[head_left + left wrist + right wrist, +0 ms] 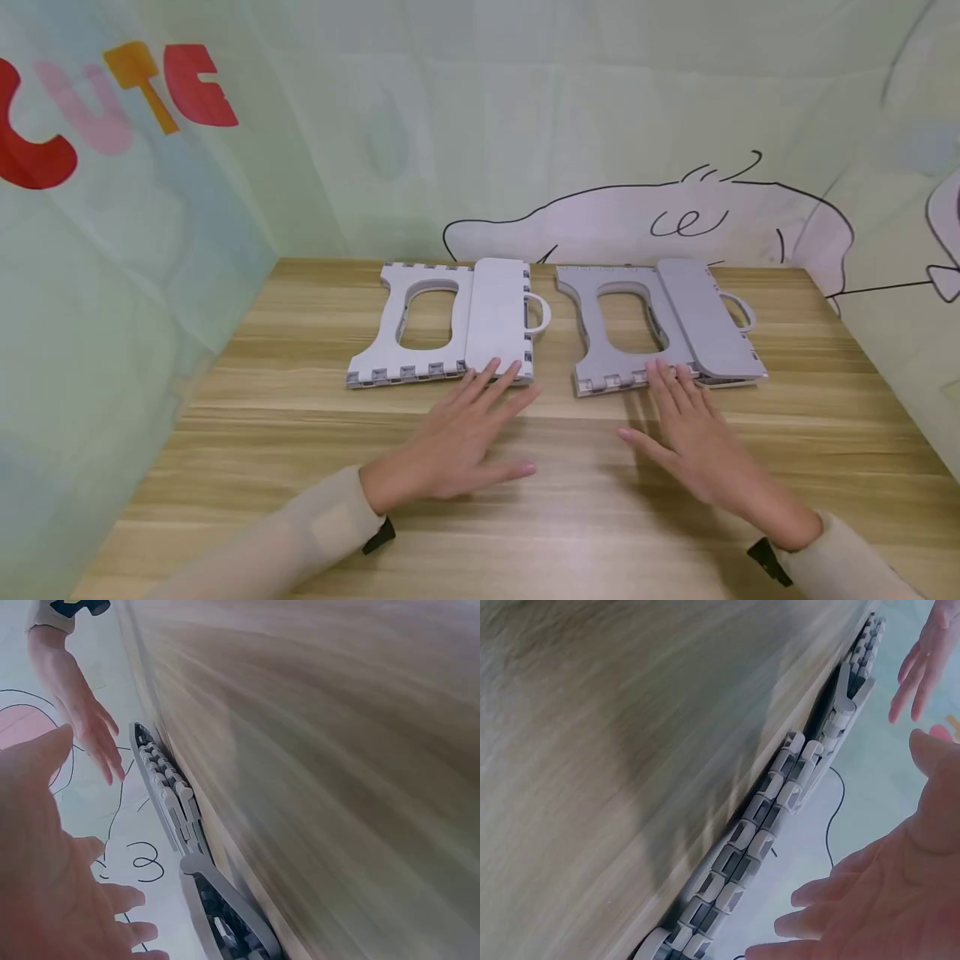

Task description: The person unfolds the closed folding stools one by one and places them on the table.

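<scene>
Two folded plastic step stools lie flat side by side on the wooden table. The left one (498, 308) looks white, the right one (705, 321) light grey; each has an oval opening and a looped handle on its right. My left hand (457, 446), fingers straight and spread, is over the table by the left stool's front edge. Over the front edge of the right stool, my right hand (697, 446) has its fingers extended. In the wrist views both palms appear raised off the tabletop, holding nothing. The hinged edge (742, 855) of a stool shows in the right wrist view.
The wooden tabletop (555, 533) spans the front. Behind it hangs a fabric backdrop (525, 125) with a line-drawn cartoon figure, and coloured letters at the left. Dark straps (378, 536) show at the sleeve cuffs.
</scene>
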`<state>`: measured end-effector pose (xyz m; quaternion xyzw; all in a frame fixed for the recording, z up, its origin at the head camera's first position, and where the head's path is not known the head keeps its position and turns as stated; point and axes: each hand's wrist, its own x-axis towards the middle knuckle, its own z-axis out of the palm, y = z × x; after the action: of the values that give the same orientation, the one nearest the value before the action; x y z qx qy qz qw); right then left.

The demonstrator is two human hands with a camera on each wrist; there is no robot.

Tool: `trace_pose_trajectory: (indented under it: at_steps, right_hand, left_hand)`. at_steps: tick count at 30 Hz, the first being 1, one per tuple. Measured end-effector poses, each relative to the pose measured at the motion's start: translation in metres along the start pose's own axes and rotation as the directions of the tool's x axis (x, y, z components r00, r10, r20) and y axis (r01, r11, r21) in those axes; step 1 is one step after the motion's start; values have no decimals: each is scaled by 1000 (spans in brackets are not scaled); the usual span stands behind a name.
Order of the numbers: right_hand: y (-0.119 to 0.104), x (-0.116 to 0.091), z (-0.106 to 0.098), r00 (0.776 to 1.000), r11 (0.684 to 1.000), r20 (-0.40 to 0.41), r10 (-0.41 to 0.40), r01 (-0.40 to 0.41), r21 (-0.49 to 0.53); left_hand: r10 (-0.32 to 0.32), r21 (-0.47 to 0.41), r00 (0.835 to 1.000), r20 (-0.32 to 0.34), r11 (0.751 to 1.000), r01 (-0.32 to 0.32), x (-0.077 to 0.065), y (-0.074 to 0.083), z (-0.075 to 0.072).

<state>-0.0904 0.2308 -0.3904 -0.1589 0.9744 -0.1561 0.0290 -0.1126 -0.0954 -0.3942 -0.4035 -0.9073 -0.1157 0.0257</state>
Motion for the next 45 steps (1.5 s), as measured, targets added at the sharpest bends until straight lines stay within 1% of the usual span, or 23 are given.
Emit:
trace_pose_trajectory:
  at_steps: [6, 14, 20, 23, 28, 35, 40, 45]
  right_hand:
    - [8, 4, -1, 1000, 1000, 4, 3, -3, -1]
    - [21, 11, -6, 999, 999, -16, 31, -30, 32]
    - [33, 16, -12, 997, 992, -32, 68, -64, 112]
    - [39, 19, -16, 995, 985, -43, 86, -79, 152]
    - [46, 23, -21, 991, 978, -60, 116, -103, 182]
    - [56, 28, -23, 988, 976, -74, 136, -121, 183]
    - [64, 33, -27, 984, 969, -85, 158, -138, 207]
    - [74, 39, -33, 980, 959, -103, 170, -140, 248]
  left_hand:
    - [-1, -38, 999, 38, 999, 3, 13, 5, 2]
    - [14, -26, 999, 46, 1000, -13, 30, 11, 8]
    - [35, -43, 998, 60, 999, -32, 40, 15, 10]
    - [52, -39, 997, 56, 998, -50, 45, 18, 10]
    - [83, -28, 995, 56, 996, -81, 56, 20, 9]
    - [89, -35, 992, 92, 996, -86, 68, 21, 12]
    - [94, -54, 988, 119, 995, -88, 73, 21, 13]
    - [129, -63, 982, 137, 991, -121, 81, 21, 16]
